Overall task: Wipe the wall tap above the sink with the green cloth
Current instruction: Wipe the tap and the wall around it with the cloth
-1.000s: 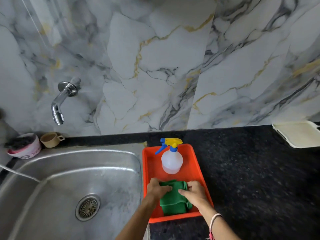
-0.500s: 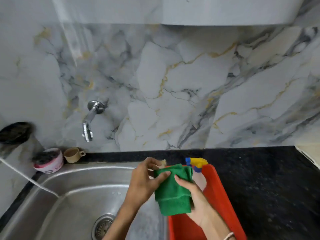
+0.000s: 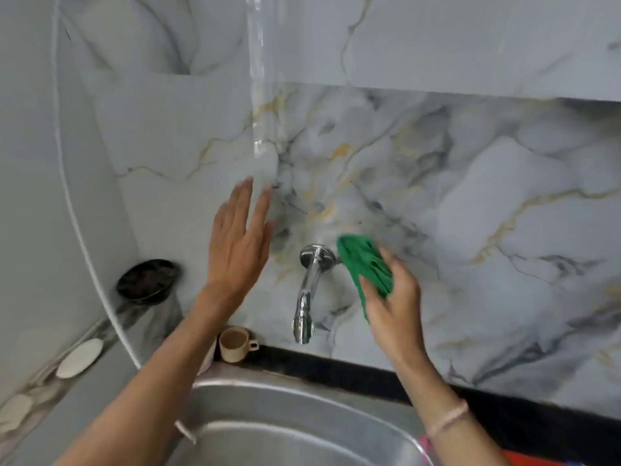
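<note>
A chrome wall tap (image 3: 309,287) juts from the marble wall, its spout pointing down over the steel sink (image 3: 295,428). My right hand (image 3: 395,307) holds the bunched green cloth (image 3: 364,264) just right of the tap's round wall flange, the cloth's upper edge close to the flange; whether they touch is unclear. My left hand (image 3: 240,243) is raised flat to the left of the tap with its fingers spread, empty, near or against the wall.
A small beige cup (image 3: 235,343) stands on the black ledge left of the spout. A dark soap dish (image 3: 146,280) is mounted in the left corner. A white cord (image 3: 84,243) curves down the left wall. An orange tray corner (image 3: 531,460) shows at bottom right.
Both hands rose from the orange tray to the wall. The left hand let go of the cloth and opened; the right hand carried the cloth up beside the tap. The view shifted left.
</note>
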The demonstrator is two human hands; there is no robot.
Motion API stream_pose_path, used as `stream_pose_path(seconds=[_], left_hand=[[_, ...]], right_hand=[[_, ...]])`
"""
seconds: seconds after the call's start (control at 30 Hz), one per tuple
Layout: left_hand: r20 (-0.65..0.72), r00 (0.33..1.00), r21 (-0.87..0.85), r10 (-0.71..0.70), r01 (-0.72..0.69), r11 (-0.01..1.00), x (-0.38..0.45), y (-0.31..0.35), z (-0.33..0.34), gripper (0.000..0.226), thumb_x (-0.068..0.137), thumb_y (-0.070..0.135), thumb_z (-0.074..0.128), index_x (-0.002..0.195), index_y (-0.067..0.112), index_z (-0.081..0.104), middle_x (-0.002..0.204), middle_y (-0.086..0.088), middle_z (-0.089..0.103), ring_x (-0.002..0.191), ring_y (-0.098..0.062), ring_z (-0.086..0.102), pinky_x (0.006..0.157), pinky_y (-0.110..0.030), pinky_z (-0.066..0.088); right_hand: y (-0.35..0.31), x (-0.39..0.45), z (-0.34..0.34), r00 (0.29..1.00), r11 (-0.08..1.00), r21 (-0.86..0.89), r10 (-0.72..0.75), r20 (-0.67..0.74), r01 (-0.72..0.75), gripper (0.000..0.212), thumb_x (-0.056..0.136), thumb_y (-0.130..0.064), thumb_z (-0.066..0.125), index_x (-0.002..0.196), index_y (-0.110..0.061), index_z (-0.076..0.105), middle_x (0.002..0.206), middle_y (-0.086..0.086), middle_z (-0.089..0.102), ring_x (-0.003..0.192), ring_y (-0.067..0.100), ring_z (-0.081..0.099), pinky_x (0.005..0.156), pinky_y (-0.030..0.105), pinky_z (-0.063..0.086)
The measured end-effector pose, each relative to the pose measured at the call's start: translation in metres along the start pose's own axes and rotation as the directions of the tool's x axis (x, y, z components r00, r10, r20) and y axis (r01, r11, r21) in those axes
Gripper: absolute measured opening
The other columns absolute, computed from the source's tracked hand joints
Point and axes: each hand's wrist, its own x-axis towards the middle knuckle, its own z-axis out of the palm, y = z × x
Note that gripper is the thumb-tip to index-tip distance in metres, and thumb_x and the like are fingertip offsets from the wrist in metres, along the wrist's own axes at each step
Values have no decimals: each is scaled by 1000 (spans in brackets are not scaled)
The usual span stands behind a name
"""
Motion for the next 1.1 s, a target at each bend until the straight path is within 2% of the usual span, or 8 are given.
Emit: stream_pose_path(seconds=[0.1,0.23,0.47,0.63,0.73,0.83,0.97,1.1], left_hand=[[-24,991,25,129,-128,991,23,-15,51,57,110,25,46,161,5,32,169,-23,27,158,-37,27,127,-54,35],[-197,956,143,216,-190,971,30,-35,102,61,109,31,38,164,9,22,170,-17,21,160,-30,23,129,-48,30],[-381,886,186,264,-206,961,35,-52,133,63,107,36,27,166,15,16,171,-10,10,162,-27,17,133,-43,17],[-424,864,176,273,-217,960,36,-51,134,62,107,33,24,165,13,17,168,-14,17,155,-36,32,130,-47,24],[-430,860,182,276,-216,959,35,-51,134,62,107,33,23,165,12,18,169,-15,16,158,-35,29,133,-44,18],[-430,859,207,279,-208,956,35,-51,134,63,107,33,23,166,12,17,169,-14,14,161,-27,15,135,-40,10],[-429,859,207,281,-209,956,35,-54,136,63,107,33,23,166,11,16,170,-13,9,163,-24,6,136,-39,6],[-436,849,227,298,-217,950,35,-55,140,63,107,34,22,166,12,17,172,-9,5,163,-23,4,136,-39,5]], right_hand=[[-1,61,41,815,768,-382,-297,497,513,79,63,28,56,129,-13,69,128,4,73,119,24,62,107,35,49],[25,86,62,572,569,-438,-69,818,696,74,65,19,60,131,-15,68,132,5,71,124,27,58,107,38,45],[67,37,51,881,783,-498,-131,454,373,97,54,35,50,139,-9,63,145,5,63,136,16,54,120,7,23],[92,7,42,977,983,-108,165,138,-151,56,86,18,67,117,-28,72,113,-19,80,111,-4,70,95,13,55],[115,-11,47,694,567,416,663,280,-711,41,84,3,72,121,-14,69,119,10,79,106,26,77,77,38,66],[118,-21,75,459,18,590,647,609,-807,45,77,8,68,122,1,71,117,29,76,95,41,78,71,52,67],[104,-1,113,454,-204,610,499,738,-766,43,59,6,87,101,7,80,102,28,80,89,39,80,90,48,64],[104,6,121,515,-352,619,349,783,-702,56,42,13,99,93,15,78,92,32,80,80,42,80,65,51,68]])
